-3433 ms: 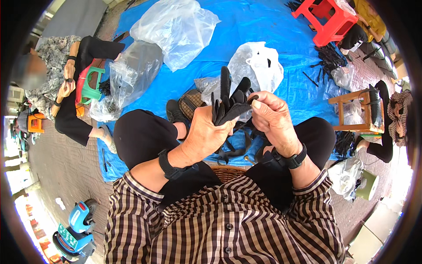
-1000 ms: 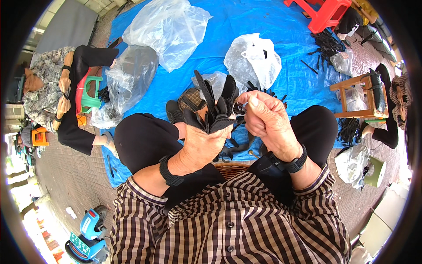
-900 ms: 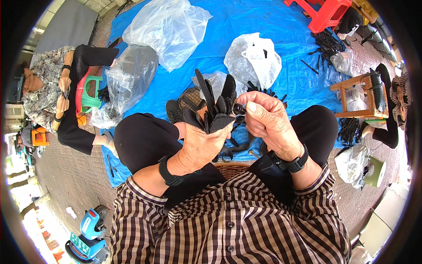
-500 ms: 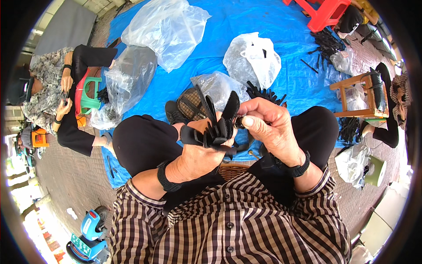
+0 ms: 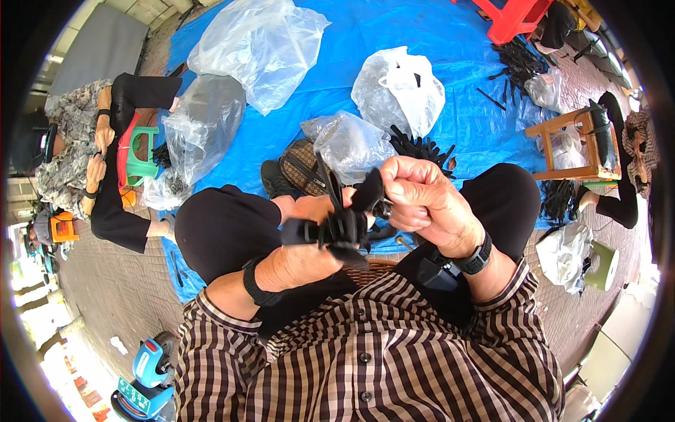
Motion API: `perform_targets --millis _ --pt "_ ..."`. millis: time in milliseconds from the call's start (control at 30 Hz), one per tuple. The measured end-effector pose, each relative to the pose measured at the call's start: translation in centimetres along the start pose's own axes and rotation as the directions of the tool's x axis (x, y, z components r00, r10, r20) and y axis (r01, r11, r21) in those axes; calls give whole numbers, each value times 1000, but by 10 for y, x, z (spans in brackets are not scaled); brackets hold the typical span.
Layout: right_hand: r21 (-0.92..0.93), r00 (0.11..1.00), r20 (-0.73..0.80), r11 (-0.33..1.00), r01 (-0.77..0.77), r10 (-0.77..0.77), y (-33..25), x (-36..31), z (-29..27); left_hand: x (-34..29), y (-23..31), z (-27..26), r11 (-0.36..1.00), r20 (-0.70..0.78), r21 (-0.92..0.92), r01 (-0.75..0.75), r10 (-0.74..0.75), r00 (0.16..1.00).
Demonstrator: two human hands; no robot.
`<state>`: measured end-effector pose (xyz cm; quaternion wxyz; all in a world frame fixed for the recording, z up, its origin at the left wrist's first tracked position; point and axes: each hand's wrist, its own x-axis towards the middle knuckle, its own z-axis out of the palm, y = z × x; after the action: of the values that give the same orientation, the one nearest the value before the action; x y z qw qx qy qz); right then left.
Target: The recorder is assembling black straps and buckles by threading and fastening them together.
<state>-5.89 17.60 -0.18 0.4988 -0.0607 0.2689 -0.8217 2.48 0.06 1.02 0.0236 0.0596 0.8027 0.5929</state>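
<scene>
In front of my lap, my left hand (image 5: 304, 263) is closed round a bunch of black straps (image 5: 343, 231) that fan out in several directions. The straps cover most of its fingers. My right hand (image 5: 432, 207) is right beside the bunch, thumb and fingers pinched together. At its fingertips, against a broad strap end, is a small dark shiny piece (image 5: 382, 208), too small to make out exactly. Below the hands, part of a wicker basket (image 5: 369, 272) shows between my legs.
Clear plastic bags (image 5: 260, 53) lie on a blue tarp (image 5: 337, 63). Black strips are heaped (image 5: 422, 151) beyond my right hand, near a patterned brown bag (image 5: 301, 167). A wooden stool (image 5: 555, 172) stands right. Another person (image 5: 77, 141) sits at the left.
The strap bunch has turned and now looks more bundled and blurred. My right fingers have curled in more tightly, with the thumb raised. The whole view has shifted slightly.
</scene>
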Motion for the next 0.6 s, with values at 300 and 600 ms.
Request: perform_targets --millis 300,600 --pt "-325 949 -209 932 159 -235 13 3 2 -5 6 11 851 -17 -479 216 -255 967" --pt "-23 987 -101 992 -125 122 11 3 -11 -13 8 19 783 52 -581 224 -239 970"
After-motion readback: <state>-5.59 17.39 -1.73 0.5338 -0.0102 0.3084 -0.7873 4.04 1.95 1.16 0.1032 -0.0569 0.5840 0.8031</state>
